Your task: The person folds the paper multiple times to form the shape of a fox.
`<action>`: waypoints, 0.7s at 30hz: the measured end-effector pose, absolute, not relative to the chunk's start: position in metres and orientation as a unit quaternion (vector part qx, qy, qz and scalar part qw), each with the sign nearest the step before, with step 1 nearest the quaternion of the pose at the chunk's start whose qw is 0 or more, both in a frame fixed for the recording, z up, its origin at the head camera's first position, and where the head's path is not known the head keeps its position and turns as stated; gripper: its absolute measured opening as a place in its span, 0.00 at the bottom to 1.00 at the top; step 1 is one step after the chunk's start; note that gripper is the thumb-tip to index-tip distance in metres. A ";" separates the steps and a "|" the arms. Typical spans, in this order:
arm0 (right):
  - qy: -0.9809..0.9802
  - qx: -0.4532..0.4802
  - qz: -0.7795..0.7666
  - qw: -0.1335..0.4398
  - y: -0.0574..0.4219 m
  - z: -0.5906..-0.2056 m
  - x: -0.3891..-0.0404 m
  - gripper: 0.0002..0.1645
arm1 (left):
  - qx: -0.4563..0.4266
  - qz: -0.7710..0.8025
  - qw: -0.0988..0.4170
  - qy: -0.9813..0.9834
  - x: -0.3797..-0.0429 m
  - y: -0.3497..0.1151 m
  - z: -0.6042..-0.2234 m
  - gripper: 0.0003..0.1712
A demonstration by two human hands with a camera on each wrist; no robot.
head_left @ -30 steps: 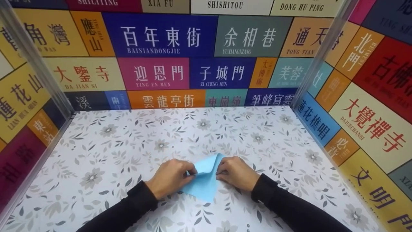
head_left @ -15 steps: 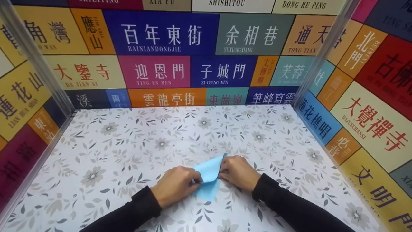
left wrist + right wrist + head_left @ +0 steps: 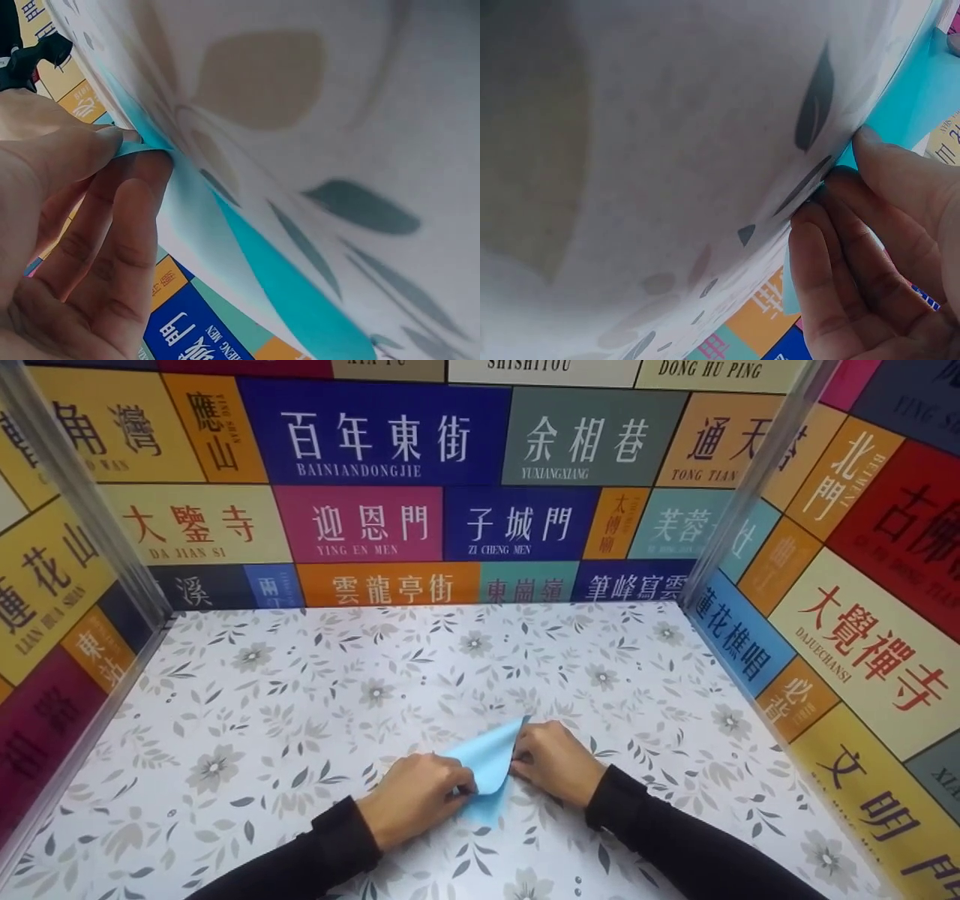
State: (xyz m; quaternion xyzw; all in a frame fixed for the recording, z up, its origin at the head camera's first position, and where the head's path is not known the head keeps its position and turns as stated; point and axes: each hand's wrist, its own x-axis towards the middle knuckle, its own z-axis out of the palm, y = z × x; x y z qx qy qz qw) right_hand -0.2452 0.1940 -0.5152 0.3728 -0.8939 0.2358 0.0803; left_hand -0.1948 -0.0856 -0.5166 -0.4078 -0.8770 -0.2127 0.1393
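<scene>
A light blue sheet of paper (image 3: 489, 765) is at the near middle of the table, its upper layer curved over so that a lower layer shows beneath. My left hand (image 3: 426, 799) pinches the left corner of the upper layer; in the left wrist view, thumb and forefinger meet on the paper's edge (image 3: 142, 147). At the sheet's right edge my right hand (image 3: 561, 763) holds the paper with bent fingers. The right wrist view shows the thumb and forefinger of that hand (image 3: 877, 232) at the blue paper (image 3: 911, 97), low against the tabletop.
The white tabletop (image 3: 300, 697) has a grey flower and leaf print. Upright panels with coloured, lettered blocks stand at the back (image 3: 375, 431), the left (image 3: 45, 585) and the right (image 3: 862, 637). Clear strips (image 3: 750, 487) run along the corners.
My left hand has moved right and slightly nearer me, drawing the paper's lifted edge over the lower layer, so less of that layer shows. My right hand has stayed nearly in place.
</scene>
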 end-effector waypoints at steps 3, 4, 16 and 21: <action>-0.899 0.366 0.229 0.073 0.194 -0.515 -0.244 0.05 | -0.407 -0.198 0.138 -0.881 -0.193 -0.084 -0.517 0.07; -0.900 0.365 0.228 0.071 0.193 -0.515 -0.244 0.04 | -0.407 -0.190 0.137 -0.883 -0.193 -0.083 -0.517 0.07; -0.899 0.368 0.234 0.042 0.204 -0.510 -0.243 0.03 | -0.419 -0.146 0.149 -0.884 -0.192 -0.079 -0.517 0.04; -0.905 0.347 0.239 0.056 0.206 -0.501 -0.240 0.05 | -0.421 -0.151 0.139 -0.883 -0.192 -0.080 -0.517 0.04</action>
